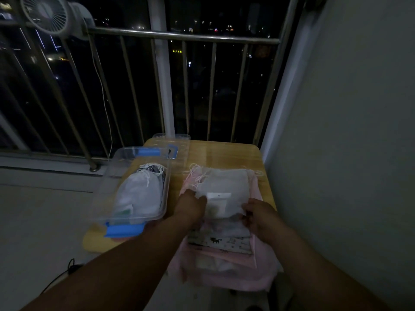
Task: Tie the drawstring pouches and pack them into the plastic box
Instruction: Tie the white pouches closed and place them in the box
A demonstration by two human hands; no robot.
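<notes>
Two hands grip the near edge of the top pouch (222,189) on the stack (224,239). The left hand (190,206) pinches its near-left corner; the right hand (258,215) pinches its near-right corner. Both are closed on the fabric. The pouch is pale, flat and untied, with its cords (197,176) splayed loose at the far end. The stack beneath it holds further flat pouches, one printed, others pink.

The box (161,191) lies just left of the stack on the surface (224,153). It is open and already contains tied pouches with white cords showing. Its blue latch (123,230) sits at the near end. The lid (173,142) lies beyond the box.

Step in hand, as judged: taking the next pouch off the stack for tying. The next move calls for lifting only this one layer, then shifting the grip to the far cords to draw the mouth shut and knot it. Low light makes the thin cords hard to separate.
</notes>
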